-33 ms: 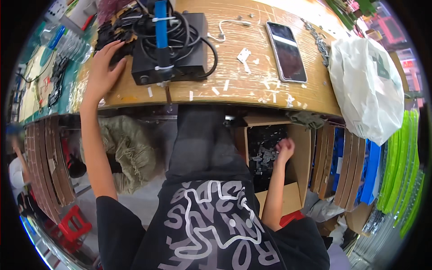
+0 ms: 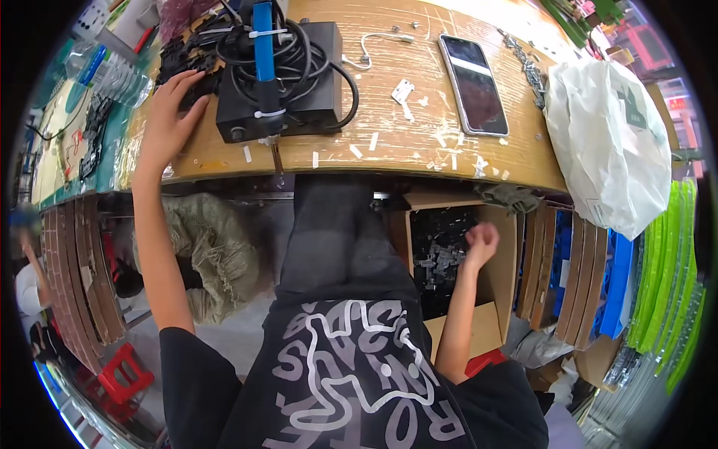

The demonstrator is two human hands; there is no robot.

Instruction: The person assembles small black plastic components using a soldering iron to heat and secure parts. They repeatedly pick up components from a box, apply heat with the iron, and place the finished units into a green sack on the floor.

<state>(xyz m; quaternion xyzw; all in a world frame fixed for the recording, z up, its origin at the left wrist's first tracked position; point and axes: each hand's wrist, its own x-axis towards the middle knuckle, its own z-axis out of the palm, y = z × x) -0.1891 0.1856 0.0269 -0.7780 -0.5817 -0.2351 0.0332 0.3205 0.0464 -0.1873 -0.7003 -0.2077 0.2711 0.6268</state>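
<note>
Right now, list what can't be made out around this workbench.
In the head view:
Right hand: blurred; whether it holds anything is unclear.
Black parts by the left hand: partly hidden by that hand.
White bag: its sides hide any contents.
Person at far left: partly cut off by the picture's rim.

The head view looks from the wearer's head, through the left of two side-by-side fisheye lenses, steeply down and a little forward, upright and unmirrored. The worktop (image 2: 527, 153) fills the upper part, its front edge bending across the picture. The wearer's shirt (image 2: 366, 374) looms close at the bottom centre, while the left grip (image 2: 166, 120) and right grip (image 2: 482, 241) lie farther from the lens. The wide sweep takes in a red stool (image 2: 120, 378) at lower left and a white bag (image 2: 609, 150) at upper right.
</note>
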